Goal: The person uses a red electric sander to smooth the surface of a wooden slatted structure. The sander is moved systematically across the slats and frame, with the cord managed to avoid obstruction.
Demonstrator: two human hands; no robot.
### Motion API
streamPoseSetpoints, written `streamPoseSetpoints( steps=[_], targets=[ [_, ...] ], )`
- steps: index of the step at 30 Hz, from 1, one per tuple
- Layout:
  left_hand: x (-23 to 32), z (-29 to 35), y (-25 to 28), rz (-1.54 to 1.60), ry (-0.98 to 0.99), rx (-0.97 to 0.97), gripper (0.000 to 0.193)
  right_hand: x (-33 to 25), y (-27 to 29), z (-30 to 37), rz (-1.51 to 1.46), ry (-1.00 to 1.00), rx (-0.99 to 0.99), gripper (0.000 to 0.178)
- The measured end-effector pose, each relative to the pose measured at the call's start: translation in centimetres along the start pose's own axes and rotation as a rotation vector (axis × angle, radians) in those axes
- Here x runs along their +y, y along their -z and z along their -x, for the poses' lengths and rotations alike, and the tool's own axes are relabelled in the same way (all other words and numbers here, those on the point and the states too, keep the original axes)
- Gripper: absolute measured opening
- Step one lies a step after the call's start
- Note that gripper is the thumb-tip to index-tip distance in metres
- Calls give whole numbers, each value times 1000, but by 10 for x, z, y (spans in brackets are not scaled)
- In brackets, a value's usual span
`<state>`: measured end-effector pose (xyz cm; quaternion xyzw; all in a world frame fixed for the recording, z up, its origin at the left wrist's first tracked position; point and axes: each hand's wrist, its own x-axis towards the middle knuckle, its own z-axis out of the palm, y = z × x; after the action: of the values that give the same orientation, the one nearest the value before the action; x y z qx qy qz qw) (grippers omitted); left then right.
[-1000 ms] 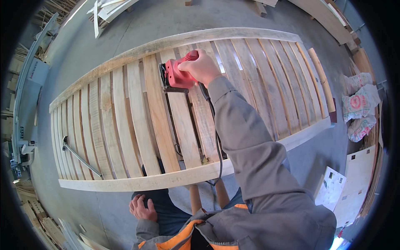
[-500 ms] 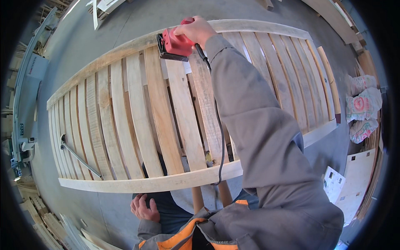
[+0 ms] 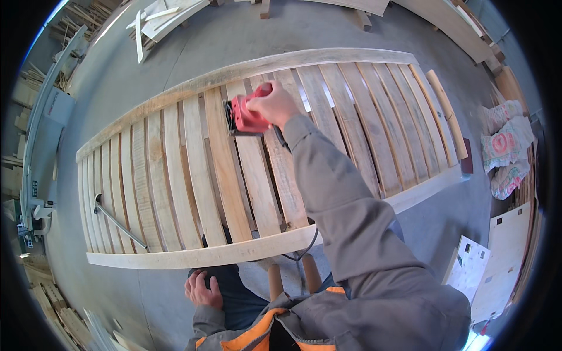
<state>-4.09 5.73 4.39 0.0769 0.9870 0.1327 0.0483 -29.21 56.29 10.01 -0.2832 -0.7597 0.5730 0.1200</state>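
My right hand [image 3: 274, 105] grips a red electric sander [image 3: 250, 114] with a black base. The sander sits over the pale slats near the middle of a long slatted wooden frame [image 3: 213, 255], short of its far rail. A dark cord [image 3: 280, 138] trails from it, partly hidden by my sleeve, and shows again below the near rail. Resting on my thigh, my left hand [image 3: 204, 288] holds nothing, its fingers loosely apart. A hammer [image 3: 120, 223] with a metal handle lies across the slats at the left end, its head away from me.
Right of the frame, white sacks [image 3: 507, 146] are heaped beside stacked boards. Flat pale panels [image 3: 468, 260] lean nearer on the right. A long machine [image 3: 44, 134] stands at the left, with wood scraps around it. More boards [image 3: 170, 17] lie beyond the frame.
My right hand has drawn the sander from the far rail toward me along the slats. The whole view has shifted somewhat. My left hand stays on my thigh.
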Motion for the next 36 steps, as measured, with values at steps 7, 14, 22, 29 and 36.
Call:
streamPoseSetpoints(
  steps=[7, 14, 22, 29, 36],
  targets=[
    [-8, 12, -5, 54, -43, 64, 33, 20, 17, 104, -18, -78, -26, 71],
    [-56, 14, -18, 472, -80, 256, 27, 21, 29, 170, -71, -130, -41, 76],
    [58, -155, 120, 339, -591, 416, 39, 43, 18, 183, 23, 39, 60, 78],
    [272, -370, 99, 119, -855, 116, 30, 34, 27, 171, 56, -42, 51, 81],
    [368, -471, 7, -204, -756, 69, 36, 46, 31, 158, -43, 0, 46, 84]
  ],
)
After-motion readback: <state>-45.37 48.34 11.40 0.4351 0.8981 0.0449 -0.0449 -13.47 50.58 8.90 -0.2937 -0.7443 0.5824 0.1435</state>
